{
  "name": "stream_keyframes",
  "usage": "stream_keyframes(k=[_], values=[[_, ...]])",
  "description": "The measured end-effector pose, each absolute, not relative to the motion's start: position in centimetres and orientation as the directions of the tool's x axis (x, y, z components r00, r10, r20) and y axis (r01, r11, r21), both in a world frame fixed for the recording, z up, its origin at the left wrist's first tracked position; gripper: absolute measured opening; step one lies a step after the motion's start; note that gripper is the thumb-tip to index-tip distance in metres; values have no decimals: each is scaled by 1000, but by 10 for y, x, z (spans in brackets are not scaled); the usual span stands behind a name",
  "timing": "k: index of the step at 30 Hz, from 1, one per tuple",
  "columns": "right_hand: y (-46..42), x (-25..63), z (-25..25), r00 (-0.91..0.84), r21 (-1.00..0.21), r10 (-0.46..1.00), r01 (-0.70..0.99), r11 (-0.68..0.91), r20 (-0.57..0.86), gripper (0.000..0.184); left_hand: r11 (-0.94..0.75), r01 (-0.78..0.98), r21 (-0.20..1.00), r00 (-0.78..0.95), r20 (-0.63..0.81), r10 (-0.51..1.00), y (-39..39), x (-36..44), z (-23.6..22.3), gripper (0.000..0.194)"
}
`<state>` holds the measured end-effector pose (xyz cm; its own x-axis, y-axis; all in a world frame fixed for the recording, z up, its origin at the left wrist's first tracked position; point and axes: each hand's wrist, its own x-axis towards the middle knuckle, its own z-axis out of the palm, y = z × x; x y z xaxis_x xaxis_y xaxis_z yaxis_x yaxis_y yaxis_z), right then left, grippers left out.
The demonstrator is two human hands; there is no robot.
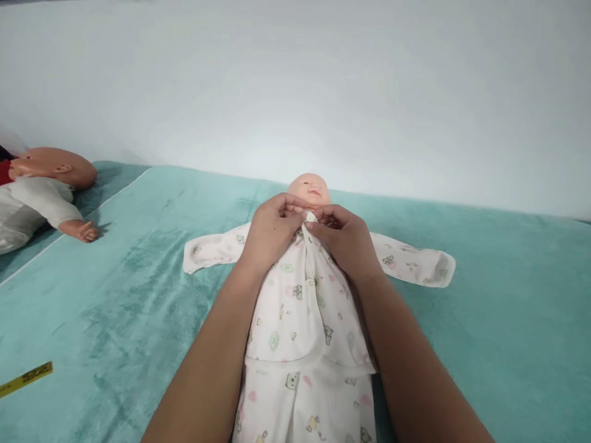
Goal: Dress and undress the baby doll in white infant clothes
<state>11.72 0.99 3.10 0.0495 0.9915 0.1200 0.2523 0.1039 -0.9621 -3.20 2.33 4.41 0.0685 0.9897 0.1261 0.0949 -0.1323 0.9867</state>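
A baby doll [310, 186] lies on its back on a teal blanket [138, 277], head away from me. It wears a white printed romper [300, 307] with both sleeves spread sideways. My left hand [272, 231] and my right hand [344, 237] meet at the romper's collar just under the doll's chin. Both hands are closed, fingers pinching the collar edges where the front flaps come together. My forearms run along either side of the doll's body.
A second doll [44, 184] in a grey top lies at the far left on another teal mat. A yellow measuring tape [25, 378] lies at the lower left. A plain white wall rises behind the blanket.
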Motion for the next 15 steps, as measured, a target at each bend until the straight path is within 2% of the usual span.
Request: stream_keyframes(k=[7, 11, 15], values=[[12, 120, 27, 39, -976, 990, 181, 124, 133, 21, -156, 28, 987, 71, 154, 986, 24, -32, 43, 17], [12, 121, 25, 27, -986, 991, 101, 130, 133, 19, -153, 45, 987, 72, 150, 986, 24, -32, 43, 15], [9, 120, 28, 37, -987, 991, 100, 124, 128, 15, -123, 79, 989, 80, 117, 990, 25, -33, 44, 11]])
